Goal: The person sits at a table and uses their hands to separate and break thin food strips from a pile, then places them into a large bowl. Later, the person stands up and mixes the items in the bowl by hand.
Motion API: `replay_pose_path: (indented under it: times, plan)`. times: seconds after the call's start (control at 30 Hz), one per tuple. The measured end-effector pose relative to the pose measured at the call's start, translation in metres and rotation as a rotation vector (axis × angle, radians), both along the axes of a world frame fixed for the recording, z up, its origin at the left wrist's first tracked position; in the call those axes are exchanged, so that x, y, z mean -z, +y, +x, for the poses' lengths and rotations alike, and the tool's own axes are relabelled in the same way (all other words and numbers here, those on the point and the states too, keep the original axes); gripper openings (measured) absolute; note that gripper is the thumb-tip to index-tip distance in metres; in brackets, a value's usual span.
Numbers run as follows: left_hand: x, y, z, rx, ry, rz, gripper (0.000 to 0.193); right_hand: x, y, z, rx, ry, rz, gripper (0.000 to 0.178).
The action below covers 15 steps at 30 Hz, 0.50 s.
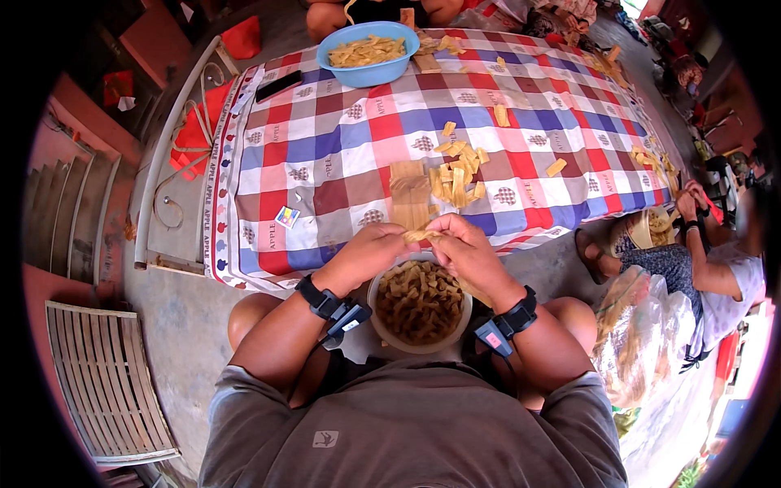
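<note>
A home yard is shown: a low table [244, 268] covered by a checked cloth [325, 154] just beyond the fingers [423, 236], bare concrete floor [175, 325], steps [69, 215] far left.

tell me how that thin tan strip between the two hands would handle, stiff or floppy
Probably floppy: the tan strip bends between the left hand and right hand, and the pieces in the white bowl lie curled. Likely very light, being so thin. It might tear or crease easily, though its material cannot be told.
</note>
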<state>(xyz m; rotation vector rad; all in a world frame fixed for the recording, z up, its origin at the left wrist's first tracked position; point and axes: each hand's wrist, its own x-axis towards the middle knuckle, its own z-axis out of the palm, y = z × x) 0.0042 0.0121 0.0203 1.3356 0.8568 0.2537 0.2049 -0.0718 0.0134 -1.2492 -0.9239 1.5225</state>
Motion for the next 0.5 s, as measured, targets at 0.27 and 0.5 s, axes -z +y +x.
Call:
replay_pose_path:
  times: [0.27,0.5]
  plan:
    - [-0.006,-0.009,0.007,0.112,-0.069,-0.123,0.017,-0.002,0.002,0.02,0.078,0.162,0.112,0.02]
    - [-0.007,-0.018,0.008,0.141,-0.081,-0.224,0.019,0.015,0.004,0.012,0.141,-0.06,0.228,0.014]
